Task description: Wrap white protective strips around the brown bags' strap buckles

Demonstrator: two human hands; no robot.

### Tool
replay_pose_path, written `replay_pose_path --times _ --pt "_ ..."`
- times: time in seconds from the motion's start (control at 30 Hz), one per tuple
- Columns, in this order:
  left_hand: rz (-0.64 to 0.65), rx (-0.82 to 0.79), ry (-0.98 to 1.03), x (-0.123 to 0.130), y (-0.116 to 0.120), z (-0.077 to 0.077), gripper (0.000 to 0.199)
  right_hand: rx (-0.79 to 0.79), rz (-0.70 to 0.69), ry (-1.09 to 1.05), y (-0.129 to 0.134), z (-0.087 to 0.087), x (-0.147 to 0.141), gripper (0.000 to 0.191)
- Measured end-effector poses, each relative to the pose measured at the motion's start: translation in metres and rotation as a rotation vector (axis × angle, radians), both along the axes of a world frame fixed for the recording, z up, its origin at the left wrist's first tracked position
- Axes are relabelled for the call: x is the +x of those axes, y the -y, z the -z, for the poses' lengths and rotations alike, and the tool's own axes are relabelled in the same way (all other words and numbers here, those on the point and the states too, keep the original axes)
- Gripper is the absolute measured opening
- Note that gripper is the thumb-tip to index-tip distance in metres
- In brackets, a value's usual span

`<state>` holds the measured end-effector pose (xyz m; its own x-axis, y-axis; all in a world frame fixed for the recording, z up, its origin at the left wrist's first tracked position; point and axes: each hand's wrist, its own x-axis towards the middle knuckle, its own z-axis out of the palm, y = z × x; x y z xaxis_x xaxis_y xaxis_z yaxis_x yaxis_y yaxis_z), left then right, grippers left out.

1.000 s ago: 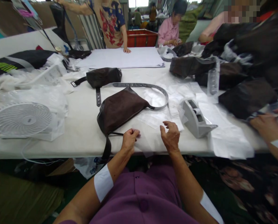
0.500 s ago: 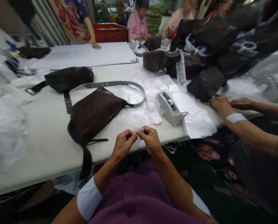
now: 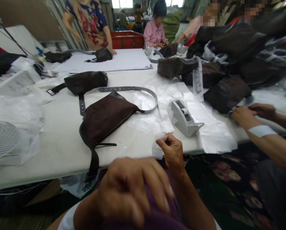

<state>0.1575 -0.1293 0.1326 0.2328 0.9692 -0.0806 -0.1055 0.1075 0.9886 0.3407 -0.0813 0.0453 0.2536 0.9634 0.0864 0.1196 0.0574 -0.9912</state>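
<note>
The right hand (image 3: 174, 149) pinches a small, translucent white plastic sheet (image 3: 157, 150); the dark-brown, slouchy leather-look bag (image 3: 108, 118) lies at its ten o'clock, long axis eight-to-two. The left hand (image 3: 131, 187) curls loosely, contents unclear.

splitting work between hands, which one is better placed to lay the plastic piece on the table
Likely right: the right hand pinches the plastic piece at the near edge of the table, while the left hand is off the piece, near the camera.
</note>
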Motion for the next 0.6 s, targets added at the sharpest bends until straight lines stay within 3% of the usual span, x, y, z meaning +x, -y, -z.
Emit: replay_pose_path --times 0.13,0.23,0.3,0.4,0.6 --pt "-0.119 0.14 -0.006 0.021 -0.034 0.018 0.018 -0.044 -0.083 0.068 0.012 -0.017 0.004 0.016" --pt "-0.011 -0.041 0.093 0.032 -0.042 0.036 0.039 -0.009 -0.147 -0.009 0.019 -0.024 0.004 0.029" --pt "0.081 -0.185 0.197 0.036 -0.04 0.045 0.034 0.011 -0.212 -0.051 0.022 -0.026 0.003 0.041" --pt "0.102 -0.277 0.251 0.036 -0.034 0.049 0.027 0.009 -0.273 -0.018 0.023 -0.025 0.003 0.044" --pt "0.047 -0.241 0.235 0.03 -0.033 0.049 0.019 -0.002 -0.319 0.047 0.024 -0.022 0.002 0.046"
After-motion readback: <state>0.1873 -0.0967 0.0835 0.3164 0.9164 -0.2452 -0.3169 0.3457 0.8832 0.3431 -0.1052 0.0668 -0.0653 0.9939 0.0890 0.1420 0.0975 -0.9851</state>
